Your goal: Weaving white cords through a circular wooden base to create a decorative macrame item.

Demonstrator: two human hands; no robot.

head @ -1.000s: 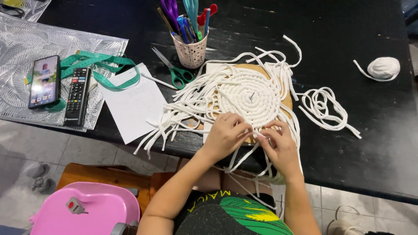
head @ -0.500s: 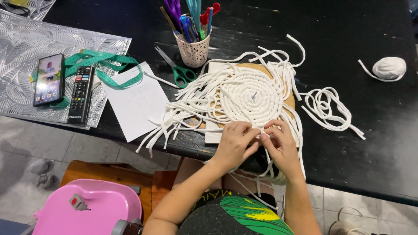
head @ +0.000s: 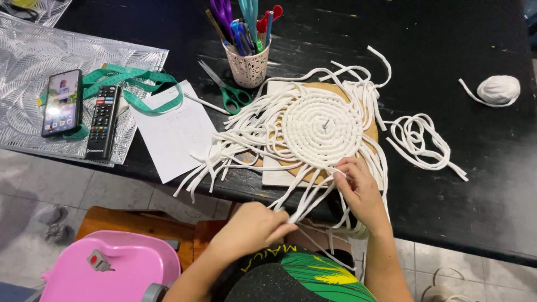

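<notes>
a white woven cord disc (head: 323, 127) lies on a round wooden board (head: 370, 134) near the front edge of a black table (head: 436, 33), its loose strands fanning out to the left and over the table edge. the left hand (head: 254, 226) has pulled back from the disc since the earlier frames and now sits below the table edge, its fingers pinched together on a few cord strands (head: 305, 201) drawn taut toward the body. the right hand (head: 359, 190) stays at the disc's lower right rim, fingers curled and pressing on the outermost cord. a loose tangle of cord (head: 419, 140) lies just right of the board, and a small white ball of cord (head: 498, 89) sits well apart at the far right. behind the disc stand a cup of pens (head: 247, 67) and green-handled scissors (head: 229, 92). to the left lie a sheet of paper (head: 173, 134), a green tape measure (head: 134, 81), a remote control (head: 102, 128) and a phone (head: 61, 102).
</notes>
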